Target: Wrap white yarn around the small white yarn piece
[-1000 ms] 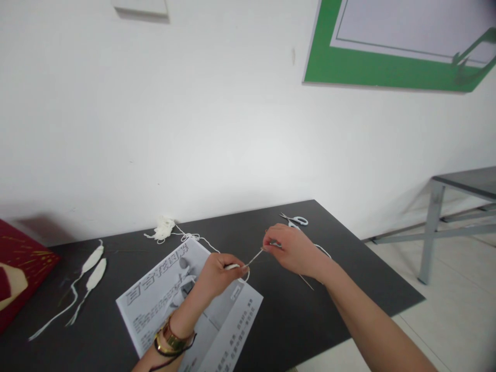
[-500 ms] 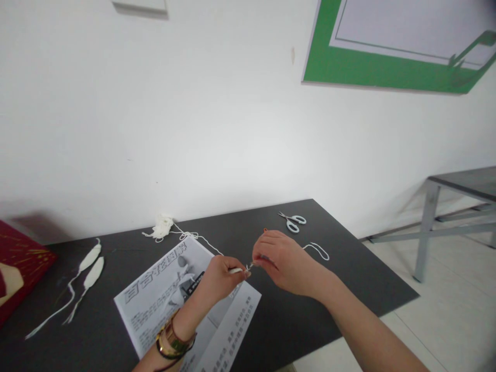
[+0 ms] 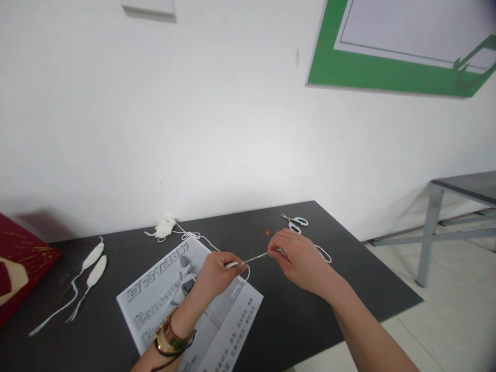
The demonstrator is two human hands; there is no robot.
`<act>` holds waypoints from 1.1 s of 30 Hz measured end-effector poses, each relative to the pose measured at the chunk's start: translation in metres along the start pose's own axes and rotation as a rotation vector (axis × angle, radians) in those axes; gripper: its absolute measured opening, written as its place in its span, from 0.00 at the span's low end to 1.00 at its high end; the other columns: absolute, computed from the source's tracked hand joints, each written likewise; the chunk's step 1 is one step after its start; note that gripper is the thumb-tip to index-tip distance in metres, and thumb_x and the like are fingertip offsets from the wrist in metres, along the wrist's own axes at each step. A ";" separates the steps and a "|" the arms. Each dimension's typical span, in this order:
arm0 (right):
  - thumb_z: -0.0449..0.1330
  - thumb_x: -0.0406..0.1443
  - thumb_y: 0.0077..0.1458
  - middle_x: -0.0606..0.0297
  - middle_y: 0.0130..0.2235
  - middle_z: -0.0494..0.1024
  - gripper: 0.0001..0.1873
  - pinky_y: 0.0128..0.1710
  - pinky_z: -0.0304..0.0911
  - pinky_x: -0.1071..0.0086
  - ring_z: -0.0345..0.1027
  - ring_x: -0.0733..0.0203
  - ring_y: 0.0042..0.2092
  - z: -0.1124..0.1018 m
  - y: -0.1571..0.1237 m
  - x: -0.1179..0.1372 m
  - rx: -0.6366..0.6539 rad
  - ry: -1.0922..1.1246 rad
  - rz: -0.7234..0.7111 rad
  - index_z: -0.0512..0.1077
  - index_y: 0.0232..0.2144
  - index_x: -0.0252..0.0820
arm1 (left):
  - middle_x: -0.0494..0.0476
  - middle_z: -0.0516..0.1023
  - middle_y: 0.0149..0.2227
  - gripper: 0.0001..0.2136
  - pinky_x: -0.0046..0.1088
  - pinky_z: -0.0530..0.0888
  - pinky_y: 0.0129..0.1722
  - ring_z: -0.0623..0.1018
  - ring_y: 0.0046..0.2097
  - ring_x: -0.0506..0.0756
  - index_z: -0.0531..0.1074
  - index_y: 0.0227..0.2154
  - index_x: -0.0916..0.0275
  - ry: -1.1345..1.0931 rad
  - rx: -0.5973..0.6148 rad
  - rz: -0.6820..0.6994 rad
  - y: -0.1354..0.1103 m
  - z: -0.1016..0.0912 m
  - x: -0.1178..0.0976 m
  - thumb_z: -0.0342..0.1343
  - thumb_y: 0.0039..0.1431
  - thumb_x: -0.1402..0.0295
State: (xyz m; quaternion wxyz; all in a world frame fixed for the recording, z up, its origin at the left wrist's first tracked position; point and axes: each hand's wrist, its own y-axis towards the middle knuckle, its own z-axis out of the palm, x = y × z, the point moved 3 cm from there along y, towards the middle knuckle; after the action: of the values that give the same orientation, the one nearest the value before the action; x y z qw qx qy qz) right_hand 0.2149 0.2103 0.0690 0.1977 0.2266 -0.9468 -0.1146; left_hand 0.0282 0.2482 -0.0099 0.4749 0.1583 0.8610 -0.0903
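Note:
My left hand [image 3: 221, 271] is closed in a pinch on a small white crocheted piece [image 3: 231, 265], mostly hidden by the fingers. From it a white yarn strand [image 3: 256, 258] runs taut to my right hand [image 3: 291, 258], and a loose loop hangs below my left fingertips. My right hand is closed around a thin grey crochet hook [image 3: 281, 251], of which only a bit shows. Under my left forearm lies a printed sheet [image 3: 240, 315] with pictures and text. A ball of white yarn [image 3: 165, 226] sits behind it, its strand leading toward my left hand.
Light-blue scissors [image 3: 295, 222] and a small orange marker [image 3: 267, 232] lie beyond my right hand. Two white leaf-shaped pieces [image 3: 96, 271] with yarn tails rest at left, beside a red box [image 3: 23, 263]. The black table [image 3: 329, 310] meets the wall behind.
My right hand has moved a little to the right, away from my left hand, and the yarn between them is now drawn out straight. The orange marker shows fully now.

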 end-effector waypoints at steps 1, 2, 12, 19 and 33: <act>0.53 0.27 0.54 0.63 0.32 0.70 0.06 0.40 0.56 0.68 0.60 0.62 0.37 0.000 -0.002 0.001 -0.004 0.015 -0.017 0.68 0.29 0.38 | 0.52 0.72 0.18 0.12 0.22 0.56 0.20 0.65 0.21 0.49 0.77 0.23 0.66 0.021 0.005 -0.006 -0.001 0.001 -0.001 0.53 0.48 0.62; 0.52 0.27 0.54 0.63 0.32 0.70 0.06 0.41 0.56 0.68 0.60 0.61 0.37 0.000 -0.004 0.003 -0.006 0.028 -0.038 0.68 0.29 0.38 | 0.52 0.72 0.18 0.12 0.22 0.56 0.20 0.66 0.21 0.49 0.77 0.23 0.65 0.041 0.015 -0.005 -0.002 0.002 -0.002 0.53 0.48 0.63; 0.53 0.26 0.54 0.64 0.31 0.71 0.07 0.40 0.56 0.70 0.60 0.62 0.39 0.001 0.016 0.009 0.113 -0.019 -0.152 0.68 0.27 0.37 | 0.56 0.76 0.22 0.11 0.24 0.58 0.24 0.70 0.23 0.51 0.77 0.24 0.63 0.304 0.019 0.145 -0.010 0.008 -0.012 0.51 0.51 0.65; 0.53 0.29 0.54 0.62 0.34 0.71 0.02 0.34 0.56 0.71 0.63 0.61 0.37 0.026 0.035 0.031 0.246 -0.155 -0.197 0.66 0.31 0.38 | 0.60 0.78 0.26 0.09 0.24 0.63 0.28 0.74 0.29 0.54 0.77 0.25 0.62 0.238 0.094 0.209 -0.013 0.016 -0.010 0.51 0.51 0.70; 0.50 0.32 0.59 0.68 0.33 0.70 0.03 0.29 0.51 0.76 0.64 0.67 0.33 0.058 0.030 0.022 0.085 0.042 -0.144 0.63 0.34 0.42 | 0.49 0.68 0.17 0.11 0.20 0.60 0.22 0.65 0.22 0.47 0.72 0.17 0.68 -0.160 0.186 0.202 -0.004 0.016 -0.007 0.49 0.50 0.73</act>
State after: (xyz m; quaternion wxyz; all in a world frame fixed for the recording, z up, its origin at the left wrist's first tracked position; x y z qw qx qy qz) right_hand 0.1606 0.2332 0.0338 0.1990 0.3046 -0.9277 -0.0836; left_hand 0.0433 0.2384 -0.0123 0.5318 0.2795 0.7882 -0.1337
